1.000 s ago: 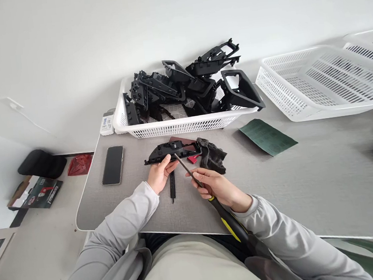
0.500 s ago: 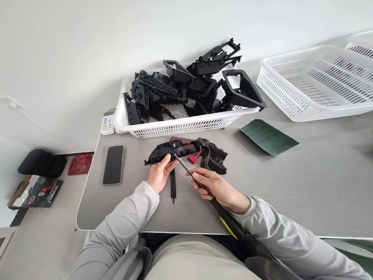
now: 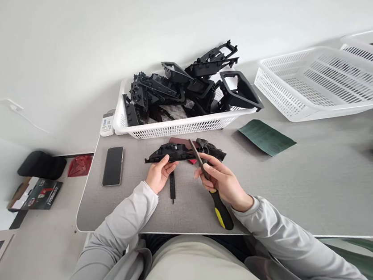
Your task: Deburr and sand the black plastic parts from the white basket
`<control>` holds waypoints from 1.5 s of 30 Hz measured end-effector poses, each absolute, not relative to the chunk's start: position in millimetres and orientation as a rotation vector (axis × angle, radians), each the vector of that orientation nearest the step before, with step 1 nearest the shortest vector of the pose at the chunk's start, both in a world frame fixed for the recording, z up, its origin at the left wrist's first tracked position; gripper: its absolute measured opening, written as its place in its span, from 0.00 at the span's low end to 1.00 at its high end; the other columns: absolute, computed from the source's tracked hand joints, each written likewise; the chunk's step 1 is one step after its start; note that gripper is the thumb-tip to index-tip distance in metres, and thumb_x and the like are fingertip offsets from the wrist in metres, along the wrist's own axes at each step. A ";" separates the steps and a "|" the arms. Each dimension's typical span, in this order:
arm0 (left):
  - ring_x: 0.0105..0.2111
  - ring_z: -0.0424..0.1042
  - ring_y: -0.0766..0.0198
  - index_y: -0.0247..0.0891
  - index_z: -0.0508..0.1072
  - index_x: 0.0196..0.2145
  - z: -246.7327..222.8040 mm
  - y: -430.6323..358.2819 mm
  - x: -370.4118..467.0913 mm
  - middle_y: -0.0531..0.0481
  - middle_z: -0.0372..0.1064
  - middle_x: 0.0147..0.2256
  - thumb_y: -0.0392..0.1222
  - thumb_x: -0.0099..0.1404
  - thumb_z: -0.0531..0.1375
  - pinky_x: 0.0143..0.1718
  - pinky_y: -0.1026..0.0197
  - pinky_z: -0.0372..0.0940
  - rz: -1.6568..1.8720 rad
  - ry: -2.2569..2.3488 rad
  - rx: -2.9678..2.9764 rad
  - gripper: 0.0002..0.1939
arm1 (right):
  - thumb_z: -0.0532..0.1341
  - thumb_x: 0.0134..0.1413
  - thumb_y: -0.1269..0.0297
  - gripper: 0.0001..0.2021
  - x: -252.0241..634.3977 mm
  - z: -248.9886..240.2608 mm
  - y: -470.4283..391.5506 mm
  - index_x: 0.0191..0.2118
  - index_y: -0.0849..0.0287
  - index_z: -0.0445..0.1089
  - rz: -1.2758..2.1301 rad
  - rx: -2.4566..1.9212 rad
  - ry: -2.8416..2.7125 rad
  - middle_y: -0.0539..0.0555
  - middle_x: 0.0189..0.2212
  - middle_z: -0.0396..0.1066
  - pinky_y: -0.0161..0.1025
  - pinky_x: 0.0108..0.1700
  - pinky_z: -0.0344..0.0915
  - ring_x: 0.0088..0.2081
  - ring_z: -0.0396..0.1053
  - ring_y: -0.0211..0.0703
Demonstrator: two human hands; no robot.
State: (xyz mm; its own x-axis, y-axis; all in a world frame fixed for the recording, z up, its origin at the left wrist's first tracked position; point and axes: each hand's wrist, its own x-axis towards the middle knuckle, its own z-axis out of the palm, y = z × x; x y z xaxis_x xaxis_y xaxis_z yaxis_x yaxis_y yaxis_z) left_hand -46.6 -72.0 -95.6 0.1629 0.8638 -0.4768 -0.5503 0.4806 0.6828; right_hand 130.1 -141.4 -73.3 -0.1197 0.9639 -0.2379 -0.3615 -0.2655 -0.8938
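Note:
My left hand [image 3: 159, 173] grips a black plastic trim part [image 3: 169, 151] from below, its thumb on the near edge. The part is held level above the table. In my right hand [image 3: 219, 176] is a file [image 3: 222, 210] with a black and yellow handle, gripped by its dark metal blade near the handle. The blade points up and away, its tip in front of the part's right end. Under and behind the part lie a dark crumpled cloth [image 3: 212, 149], a reddish-brown sheet [image 3: 179, 140] and a partly hidden red piece. A narrow black strip [image 3: 172, 187] lies between my hands.
A white basket [image 3: 178, 126] heaped with black plastic parts stands at the back. To its right are further white baskets [image 3: 279, 98] and a green sheet [image 3: 267, 136]. A phone [image 3: 112, 166] lies on the left, with a small white box [image 3: 107, 124] behind it.
My right hand has tilted the file more upright and shifted its tip right, from the part's middle towards its right end. My left hand keeps its hold on the part.

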 end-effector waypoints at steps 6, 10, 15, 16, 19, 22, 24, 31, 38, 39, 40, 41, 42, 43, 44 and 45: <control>0.24 0.76 0.67 0.32 0.73 0.25 -95.8 -70.6 -47.5 0.49 0.74 0.23 0.35 0.59 0.65 0.27 0.70 0.71 1.020 0.957 0.360 0.07 | 0.61 0.52 0.51 0.34 133.0 -75.5 -138.0 0.62 0.48 0.50 1.469 -1.113 -0.801 0.48 0.30 0.71 0.34 0.18 0.44 0.17 0.49 0.31; 0.24 0.76 0.68 0.32 0.74 0.25 -97.3 -72.4 -48.6 0.50 0.74 0.23 0.33 0.55 0.67 0.29 0.69 0.71 1.007 0.957 0.393 0.05 | 0.61 0.51 0.49 0.26 132.8 -77.3 -136.9 0.54 0.51 0.59 1.456 -1.118 -0.801 0.51 0.33 0.72 0.34 0.17 0.44 0.17 0.49 0.30; 0.23 0.74 0.69 0.32 0.74 0.24 -98.5 -74.4 -48.5 0.52 0.73 0.22 0.30 0.50 0.69 0.28 0.69 0.70 0.998 0.974 0.424 0.06 | 0.61 0.51 0.48 0.22 130.5 -78.3 -137.4 0.48 0.51 0.61 1.495 -1.110 -0.837 0.51 0.32 0.72 0.33 0.17 0.44 0.16 0.49 0.30; 0.22 0.74 0.69 0.32 0.74 0.24 -98.7 -74.5 -48.3 0.52 0.73 0.21 0.31 0.51 0.68 0.28 0.69 0.70 0.998 0.975 0.422 0.05 | 0.61 0.51 0.48 0.22 129.9 -78.5 -137.6 0.48 0.51 0.61 1.500 -1.109 -0.845 0.50 0.32 0.72 0.33 0.17 0.44 0.16 0.49 0.30; 0.22 0.73 0.70 0.32 0.74 0.22 -99.7 -75.1 -47.3 0.52 0.72 0.20 0.32 0.52 0.67 0.28 0.68 0.69 1.002 0.975 0.418 0.05 | 0.61 0.51 0.48 0.21 128.3 -79.0 -138.1 0.47 0.51 0.62 1.518 -1.097 -0.862 0.50 0.32 0.72 0.32 0.16 0.43 0.16 0.49 0.29; 0.22 0.72 0.71 0.31 0.75 0.24 -100.3 -76.6 -46.1 0.52 0.73 0.22 0.31 0.49 0.69 0.29 0.68 0.69 0.974 0.950 0.457 0.05 | 0.61 0.51 0.49 0.20 127.6 -79.6 -138.3 0.47 0.51 0.62 1.525 -1.084 -0.869 0.49 0.32 0.72 0.32 0.16 0.43 0.15 0.49 0.29; 0.24 0.73 0.70 0.31 0.76 0.26 -100.1 -77.7 -45.6 0.51 0.75 0.25 0.31 0.47 0.70 0.30 0.68 0.69 0.949 0.926 0.493 0.07 | 0.61 0.52 0.50 0.19 127.3 -80.3 -138.1 0.47 0.51 0.62 1.526 -1.081 -0.874 0.49 0.32 0.72 0.31 0.15 0.44 0.15 0.50 0.28; 0.34 0.77 0.62 0.36 0.78 0.31 -100.6 -78.9 -46.6 0.49 0.79 0.34 0.39 0.45 0.72 0.39 0.61 0.71 1.002 0.870 0.582 0.13 | 0.62 0.52 0.51 0.22 129.3 -83.4 -136.1 0.52 0.51 0.63 1.493 -1.096 -0.891 0.50 0.34 0.72 0.31 0.15 0.47 0.15 0.52 0.28; 0.36 0.77 0.59 0.36 0.78 0.32 -108.4 -79.2 -45.9 0.49 0.78 0.33 0.50 0.44 0.72 0.47 0.55 0.69 1.135 0.918 0.668 0.20 | 0.58 0.57 0.50 0.29 131.8 -86.6 -144.5 0.61 0.56 0.62 1.503 -1.195 -1.298 0.50 0.30 0.69 0.32 0.15 0.54 0.16 0.55 0.29; 0.37 0.77 0.59 0.37 0.78 0.32 -109.4 -79.5 -45.8 0.49 0.78 0.33 0.51 0.44 0.72 0.47 0.54 0.69 1.150 0.920 0.684 0.20 | 0.57 0.58 0.51 0.28 131.3 -86.9 -145.9 0.62 0.57 0.62 1.494 -1.218 -1.366 0.50 0.29 0.68 0.32 0.16 0.55 0.16 0.55 0.29; 0.37 0.77 0.60 0.37 0.78 0.31 -110.3 -79.8 -45.8 0.50 0.78 0.34 0.52 0.45 0.72 0.47 0.54 0.69 1.160 0.920 0.704 0.19 | 0.56 0.60 0.52 0.28 130.8 -87.1 -147.0 0.62 0.58 0.61 1.469 -1.240 -1.431 0.50 0.29 0.68 0.32 0.17 0.57 0.16 0.55 0.29; 0.38 0.77 0.59 0.38 0.78 0.31 -111.1 -80.0 -45.8 0.50 0.78 0.34 0.53 0.46 0.71 0.47 0.54 0.69 1.163 0.918 0.727 0.19 | 0.55 0.61 0.53 0.27 130.4 -87.4 -147.7 0.63 0.59 0.61 1.429 -1.261 -1.492 0.50 0.28 0.68 0.33 0.18 0.59 0.17 0.56 0.30; 0.39 0.77 0.59 0.39 0.78 0.32 -111.6 -80.2 -46.0 0.50 0.78 0.34 0.54 0.46 0.71 0.48 0.54 0.69 1.161 0.916 0.751 0.19 | 0.54 0.62 0.54 0.27 130.2 -87.7 -148.0 0.63 0.60 0.61 1.378 -1.278 -1.546 0.51 0.29 0.69 0.33 0.20 0.61 0.18 0.57 0.31; 0.39 0.77 0.59 0.39 0.78 0.32 -112.1 -80.4 -46.1 0.50 0.78 0.35 0.54 0.47 0.70 0.48 0.54 0.69 1.157 0.917 0.772 0.19 | 0.53 0.62 0.55 0.26 130.2 -88.2 -147.9 0.63 0.61 0.61 1.323 -1.287 -1.596 0.53 0.29 0.70 0.35 0.23 0.64 0.19 0.60 0.33; 0.40 0.76 0.58 0.40 0.78 0.33 -112.3 -80.4 -46.3 0.51 0.78 0.36 0.55 0.47 0.70 0.48 0.53 0.68 1.152 0.919 0.789 0.19 | 0.52 0.63 0.56 0.26 130.5 -88.7 -147.5 0.63 0.61 0.61 1.268 -1.286 -1.640 0.54 0.30 0.71 0.37 0.26 0.67 0.22 0.64 0.36; 0.41 0.76 0.58 0.40 0.78 0.33 -112.5 -80.3 -46.5 0.50 0.78 0.36 0.55 0.47 0.70 0.49 0.53 0.68 1.147 0.922 0.802 0.19 | 0.52 0.63 0.56 0.25 130.9 -89.3 -146.9 0.63 0.60 0.62 1.217 -1.274 -1.678 0.55 0.31 0.72 0.39 0.29 0.69 0.25 0.67 0.39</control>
State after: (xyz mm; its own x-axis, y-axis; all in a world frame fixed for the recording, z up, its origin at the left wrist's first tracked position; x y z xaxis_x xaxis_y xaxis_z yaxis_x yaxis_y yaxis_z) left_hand -46.5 -80.3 -112.5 0.1479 0.9715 -0.1852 -0.3892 0.2293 0.8921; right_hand 130.9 -146.9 -89.3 -0.2769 0.9608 -0.0120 0.3103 0.0776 -0.9475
